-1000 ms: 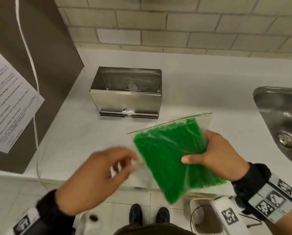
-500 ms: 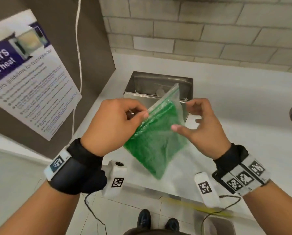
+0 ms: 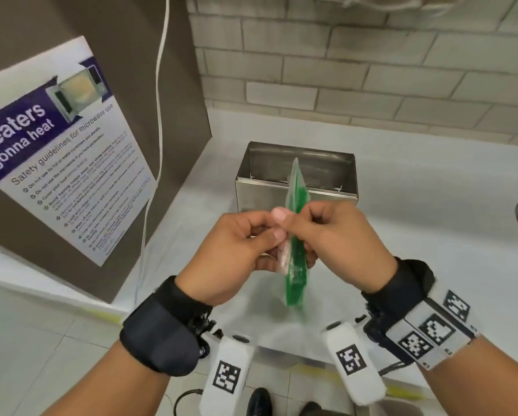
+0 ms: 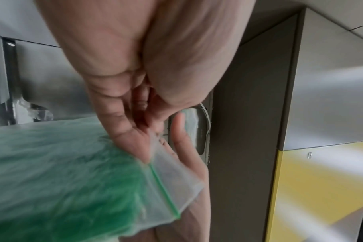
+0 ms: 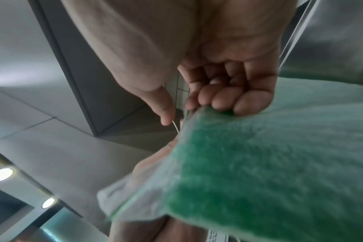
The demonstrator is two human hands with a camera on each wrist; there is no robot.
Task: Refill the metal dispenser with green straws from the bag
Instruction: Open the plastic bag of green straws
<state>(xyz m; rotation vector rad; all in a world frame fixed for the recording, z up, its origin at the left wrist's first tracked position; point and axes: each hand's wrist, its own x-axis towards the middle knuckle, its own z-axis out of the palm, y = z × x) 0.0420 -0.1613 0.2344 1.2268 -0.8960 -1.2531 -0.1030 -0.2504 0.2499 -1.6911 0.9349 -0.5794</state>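
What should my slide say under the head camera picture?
Both hands, left hand and right hand, pinch the bag of green straws before the metal dispenser.

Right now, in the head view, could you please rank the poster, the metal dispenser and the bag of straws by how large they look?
1. Poster, nearer the camera, so unsure.
2. Metal dispenser.
3. Bag of straws, seen edge-on.

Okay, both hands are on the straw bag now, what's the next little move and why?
Probably pull the zip edge apart. The left hand and right hand each pinch one side of the bag at its top, held edge-on in front of the metal dispenser. The green zip line looks shut, and the green straws are all inside.
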